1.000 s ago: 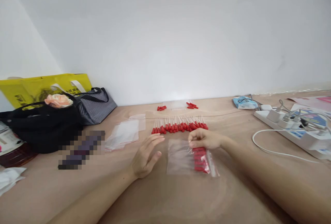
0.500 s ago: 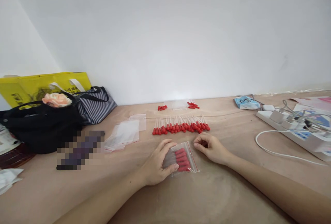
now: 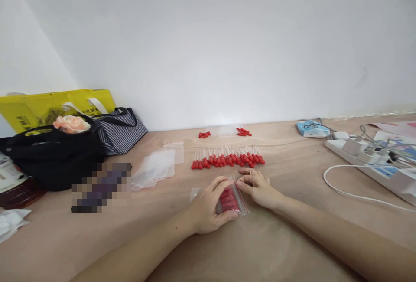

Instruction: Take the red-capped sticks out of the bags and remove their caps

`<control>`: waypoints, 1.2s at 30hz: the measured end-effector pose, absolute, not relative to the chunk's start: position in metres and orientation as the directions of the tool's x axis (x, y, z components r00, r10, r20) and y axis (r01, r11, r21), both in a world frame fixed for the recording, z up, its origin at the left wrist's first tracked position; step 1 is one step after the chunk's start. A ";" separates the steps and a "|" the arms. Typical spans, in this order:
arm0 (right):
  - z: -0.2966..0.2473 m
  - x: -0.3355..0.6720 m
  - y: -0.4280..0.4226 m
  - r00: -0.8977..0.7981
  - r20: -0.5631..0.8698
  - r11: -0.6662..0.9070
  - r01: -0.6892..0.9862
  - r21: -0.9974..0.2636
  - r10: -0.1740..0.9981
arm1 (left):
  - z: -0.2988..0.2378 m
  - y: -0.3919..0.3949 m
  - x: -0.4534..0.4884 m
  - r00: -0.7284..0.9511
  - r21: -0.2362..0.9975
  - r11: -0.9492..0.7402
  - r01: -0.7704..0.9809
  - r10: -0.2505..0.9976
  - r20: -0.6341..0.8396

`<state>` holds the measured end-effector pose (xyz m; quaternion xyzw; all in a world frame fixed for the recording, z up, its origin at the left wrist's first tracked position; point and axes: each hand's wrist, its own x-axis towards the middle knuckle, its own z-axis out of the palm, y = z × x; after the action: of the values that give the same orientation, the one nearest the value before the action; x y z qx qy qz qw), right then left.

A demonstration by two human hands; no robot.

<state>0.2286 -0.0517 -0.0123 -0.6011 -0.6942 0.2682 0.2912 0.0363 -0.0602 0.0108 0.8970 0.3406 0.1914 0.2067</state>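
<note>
A clear zip bag (image 3: 238,203) holding several red-bulbed droppers (image 3: 227,198) lies on the table in front of me. My left hand (image 3: 212,208) is curved over it, with thumb and fingers gripping its near and far sides. At the red-lined zip edge, my right hand (image 3: 258,186) has its thumb and forefinger pinched at the upper corner. Just beyond both hands runs a row of loose droppers (image 3: 227,159), red bulbs toward me and thin clear stems pointing away. My left hand covers much of the bag's left part.
Flat clear bags (image 3: 156,165) are stacked left of the row. Farther back lie more red-bulbed pieces (image 3: 243,132). A black bag (image 3: 71,160), striped bag (image 3: 120,130) and yellow bag (image 3: 58,100) stand left. A power strip (image 3: 367,160) with cables lies right, near a blue packet (image 3: 312,129).
My left hand has slid right over the zip bag, covering more of it. My right hand has moved left and now meets the bag's upper corner.
</note>
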 end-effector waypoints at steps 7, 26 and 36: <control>-0.020 0.236 -0.059 -0.294 0.288 0.411 0.635 -0.654 0.911 | 0.009 -0.059 0.033 0.688 0.479 -0.675 0.561 0.702 0.185; -0.014 0.236 -0.060 -0.514 0.792 0.816 0.577 0.035 0.329 | 0.012 -0.035 0.040 0.788 0.119 -0.872 0.475 0.481 0.383; -0.013 0.234 -0.062 -0.570 0.744 0.800 0.595 0.081 0.349 | 0.019 -0.026 0.046 0.916 -0.182 -0.948 0.259 0.182 0.357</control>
<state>0.2338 -0.0621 -0.0129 -0.2710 -0.8709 -0.1637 0.3760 0.0460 -0.0264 0.0190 0.9722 0.1134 0.1704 -0.1137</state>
